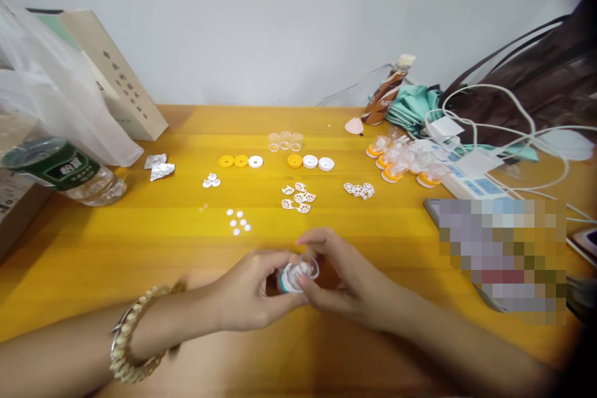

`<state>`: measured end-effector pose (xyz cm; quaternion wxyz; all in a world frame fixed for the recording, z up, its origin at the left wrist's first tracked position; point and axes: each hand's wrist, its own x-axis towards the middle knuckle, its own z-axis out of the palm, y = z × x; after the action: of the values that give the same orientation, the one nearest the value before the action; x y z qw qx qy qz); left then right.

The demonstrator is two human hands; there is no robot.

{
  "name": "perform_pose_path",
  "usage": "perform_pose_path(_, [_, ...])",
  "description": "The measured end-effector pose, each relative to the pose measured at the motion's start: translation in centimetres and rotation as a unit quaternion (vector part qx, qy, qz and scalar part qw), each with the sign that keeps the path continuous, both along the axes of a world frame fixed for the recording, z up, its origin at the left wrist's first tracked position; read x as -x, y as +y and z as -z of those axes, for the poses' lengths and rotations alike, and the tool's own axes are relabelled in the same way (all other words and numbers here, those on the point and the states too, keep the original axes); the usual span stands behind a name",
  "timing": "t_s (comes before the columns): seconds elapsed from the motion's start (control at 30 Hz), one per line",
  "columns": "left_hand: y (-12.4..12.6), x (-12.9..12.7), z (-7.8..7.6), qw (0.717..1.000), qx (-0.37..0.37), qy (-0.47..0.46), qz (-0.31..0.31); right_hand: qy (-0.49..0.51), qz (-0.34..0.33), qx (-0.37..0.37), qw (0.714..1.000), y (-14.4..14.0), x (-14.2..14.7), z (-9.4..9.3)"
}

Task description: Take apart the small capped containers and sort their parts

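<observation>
Holding a clear-topped unit [290, 278] above the table [140, 242]
I saw the left hand [252, 291] clamped on it, the right hand [347, 289] touching, its pinch unclear; orange-based units [396, 172] looked complete, white discs [234, 223] lay loose

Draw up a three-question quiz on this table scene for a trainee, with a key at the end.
1. True or false: in the picture, the silver foil lies to the left of the yellow and white caps.
2. Count: in the right-hand group of three caps, how many are white?
3. Choose: what does the left hand hold, with the thumb of the right hand against it?
A. a brown-labelled bottle
B. a small clear-and-white piece
C. a tall beige box

Key: 1 true; 2 two; 3 B.
</observation>
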<state>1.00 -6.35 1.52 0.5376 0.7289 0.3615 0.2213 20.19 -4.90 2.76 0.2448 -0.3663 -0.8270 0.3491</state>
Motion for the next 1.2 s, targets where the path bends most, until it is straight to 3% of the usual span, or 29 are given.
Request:
perform_pose_path(0.17, [0.05,-0.05,0.05,1.0,0.007,-0.004,0.0,-0.001,-0.006,0.035,0.999,0.08,0.02,-0.38])
perform_pose_path(0.4, [0.05,-0.09,0.25,1.0,0.006,-0.018,-0.004,-0.013,-0.016,0.025,0.999,0.07,0.01,-0.49])
perform_pose_path(0.5, [0.05,-0.06,0.26,1.0,-0.003,-0.008,-0.009,0.013,0.001,-0.014,1.0,0.07,0.03,-0.43])
perform_pose_path(0.63, [0.03,-0.05,0.34,1.0,-0.001,-0.011,-0.005,-0.018,0.013,0.017,1.0,-0.13,0.17,-0.34])
perform_pose_path(0.77, [0.08,-0.02,0.36,1.0,-0.013,-0.003,-0.007,0.006,0.007,-0.033,0.999,-0.24,0.26,-0.09])
perform_pose_path(0.87, [0.15,0.01,0.36,1.0,-0.014,-0.009,0.003,-0.014,0.003,-0.004,1.0,-0.18,0.25,0.16])
perform_pose_path(1.0, [0.14,-0.01,0.48,1.0,-0.015,-0.01,-0.003,0.003,0.006,-0.033,0.999,-0.08,0.2,0.34])
perform_pose_path(1.2, [0.13,-0.05,0.49,1.0,-0.004,-0.016,0.001,-0.003,-0.007,-0.011,1.0,-0.09,0.29,0.0])
